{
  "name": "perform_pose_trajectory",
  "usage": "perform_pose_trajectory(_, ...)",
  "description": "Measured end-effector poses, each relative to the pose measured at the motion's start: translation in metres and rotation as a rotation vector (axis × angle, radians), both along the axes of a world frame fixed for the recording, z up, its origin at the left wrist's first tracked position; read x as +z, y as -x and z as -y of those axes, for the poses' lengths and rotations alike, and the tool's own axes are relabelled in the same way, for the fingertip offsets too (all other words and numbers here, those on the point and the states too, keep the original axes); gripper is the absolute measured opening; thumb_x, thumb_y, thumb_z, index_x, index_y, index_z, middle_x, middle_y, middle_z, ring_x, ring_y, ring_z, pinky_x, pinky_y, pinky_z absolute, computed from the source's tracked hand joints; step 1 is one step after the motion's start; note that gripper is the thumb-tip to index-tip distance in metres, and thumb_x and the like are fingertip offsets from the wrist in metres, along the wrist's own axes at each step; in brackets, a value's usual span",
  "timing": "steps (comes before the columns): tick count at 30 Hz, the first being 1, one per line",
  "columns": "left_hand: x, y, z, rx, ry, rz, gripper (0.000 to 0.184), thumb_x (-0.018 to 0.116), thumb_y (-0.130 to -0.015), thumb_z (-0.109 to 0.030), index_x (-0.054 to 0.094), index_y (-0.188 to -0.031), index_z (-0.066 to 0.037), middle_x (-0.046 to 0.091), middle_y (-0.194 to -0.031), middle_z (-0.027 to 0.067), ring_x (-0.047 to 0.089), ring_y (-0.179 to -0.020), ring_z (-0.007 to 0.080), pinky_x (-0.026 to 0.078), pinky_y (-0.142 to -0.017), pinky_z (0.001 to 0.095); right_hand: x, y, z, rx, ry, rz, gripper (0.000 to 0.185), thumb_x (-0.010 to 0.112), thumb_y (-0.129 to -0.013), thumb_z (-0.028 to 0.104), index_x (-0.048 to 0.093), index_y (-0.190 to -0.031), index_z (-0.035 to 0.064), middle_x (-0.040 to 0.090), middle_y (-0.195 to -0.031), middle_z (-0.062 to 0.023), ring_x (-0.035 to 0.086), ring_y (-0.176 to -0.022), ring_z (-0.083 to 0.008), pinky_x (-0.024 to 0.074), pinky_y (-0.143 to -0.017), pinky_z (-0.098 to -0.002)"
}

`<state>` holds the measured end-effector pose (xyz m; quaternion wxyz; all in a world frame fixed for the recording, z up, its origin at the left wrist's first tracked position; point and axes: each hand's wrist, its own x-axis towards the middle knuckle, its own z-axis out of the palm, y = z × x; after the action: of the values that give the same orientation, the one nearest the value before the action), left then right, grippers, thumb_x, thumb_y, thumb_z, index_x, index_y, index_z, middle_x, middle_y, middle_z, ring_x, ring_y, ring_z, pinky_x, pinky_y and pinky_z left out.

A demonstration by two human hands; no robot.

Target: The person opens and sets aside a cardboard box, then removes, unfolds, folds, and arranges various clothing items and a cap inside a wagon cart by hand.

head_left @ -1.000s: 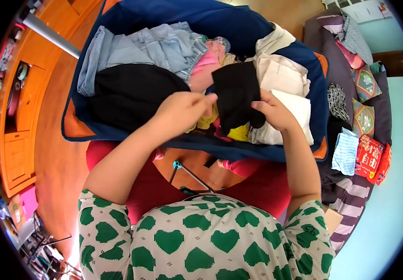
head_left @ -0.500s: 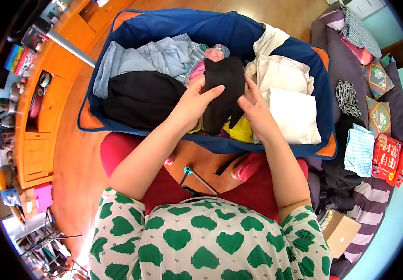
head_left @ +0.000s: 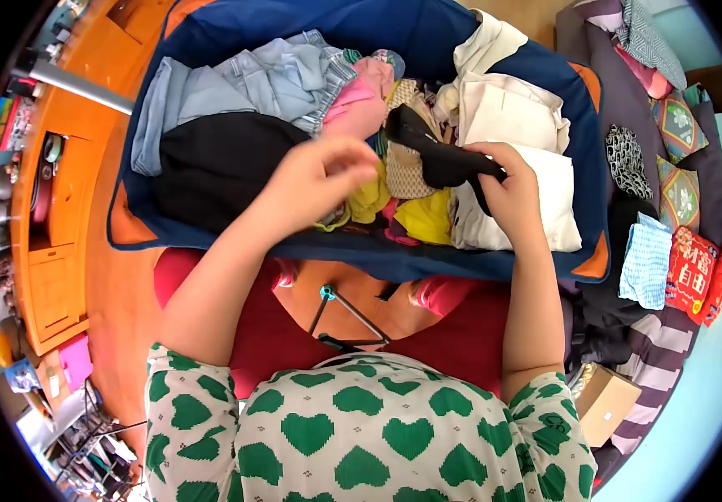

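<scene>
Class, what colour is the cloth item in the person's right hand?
The cloth item is black, shown best in the head view.

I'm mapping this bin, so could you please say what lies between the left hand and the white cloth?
In the head view: yellow cloth, pink cloth and patterned beige cloth, with the black cloth in the right hand partly over them.

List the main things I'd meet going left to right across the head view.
Orange-brown wooden cabinet, large black fabric garment, left hand, small black fabric piece, right hand, blue-and-white checked cloth, red packet with white characters.
</scene>
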<state>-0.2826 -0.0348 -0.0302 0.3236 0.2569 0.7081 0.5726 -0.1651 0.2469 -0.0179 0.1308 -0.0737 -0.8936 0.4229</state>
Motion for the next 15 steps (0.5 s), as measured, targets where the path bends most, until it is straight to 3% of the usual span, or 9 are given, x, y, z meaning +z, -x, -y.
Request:
perform_pose_trajectory(1,0.004,-0.011,0.000,-0.096,-0.067,0.113,0.017,0.064,-0.099,-0.010,0.069,-0.113,0.000,0.068,-0.101,-0.0008,0.062,-0.091,0.0059,0.051,-0.081,0.0237,0.001,0.003,-0.003,0.022,-0.047,0.021,0.042,0.054,-0.078,-0.012,0.072,-0.112,0.0059,0.070,-0.106,-0.0122,0.068,-0.099,-0.0287,0.0515,-0.089,-0.0313)
perform_pose_trajectory(4,0.001,-0.030,0.000,-0.540,0.003,0.148,0.033,0.053,-0.106,-0.018,0.063,-0.132,-0.003,0.068,-0.129,0.0117,0.063,-0.119,0.0204,0.048,-0.102,0.0328,0.000,0.006,-0.007,0.046,-0.126,0.068,0.045,0.053,-0.077,-0.013,0.072,-0.113,0.0069,0.069,-0.107,-0.0132,0.067,-0.101,-0.0314,0.0515,-0.090,-0.0324)
perform_pose_trajectory(7,0.005,-0.030,-0.001,-0.787,0.081,0.200,0.044,0.035,-0.110,-0.027,0.052,-0.147,-0.008,0.047,-0.154,0.0161,0.046,-0.142,0.0300,0.034,-0.117,0.0365,-0.006,0.007,-0.009,0.079,-0.144,0.112,0.048,0.053,-0.076,-0.014,0.072,-0.114,0.0081,0.069,-0.108,-0.0135,0.066,-0.102,-0.0327,0.0517,-0.091,-0.0343)
perform_pose_trajectory(11,-0.006,-0.032,-0.002,-0.808,0.052,0.152,0.047,0.034,-0.110,-0.034,0.051,-0.148,-0.012,0.051,-0.151,0.0152,0.049,-0.139,0.0312,0.037,-0.115,0.0366,-0.021,0.011,-0.006,0.200,-0.219,0.159,0.048,0.055,-0.074,-0.012,0.073,-0.113,0.0097,0.069,-0.109,-0.0136,0.065,-0.103,-0.0346,0.0521,-0.092,-0.0377)
perform_pose_trajectory(12,-0.005,-0.031,-0.003,-0.815,0.067,0.146,0.047,0.034,-0.110,-0.034,0.050,-0.148,-0.012,0.050,-0.151,0.0150,0.049,-0.139,0.0313,0.036,-0.116,0.0366,-0.024,0.013,-0.001,0.254,-0.185,0.233,0.051,0.053,-0.073,-0.015,0.072,-0.116,0.0057,0.067,-0.114,-0.0146,0.064,-0.108,-0.0340,0.0495,-0.097,-0.0347)
perform_pose_trajectory(15,-0.004,-0.032,-0.004,-0.815,0.086,0.138,0.047,0.033,-0.110,-0.034,0.050,-0.148,-0.013,0.050,-0.152,0.0142,0.049,-0.139,0.0311,0.036,-0.116,0.0365,-0.028,0.025,0.032,0.563,0.015,0.251,0.048,0.061,-0.083,-0.007,0.064,-0.129,0.0076,0.066,-0.118,-0.0164,0.063,-0.111,-0.0355,0.0490,-0.100,-0.0365)
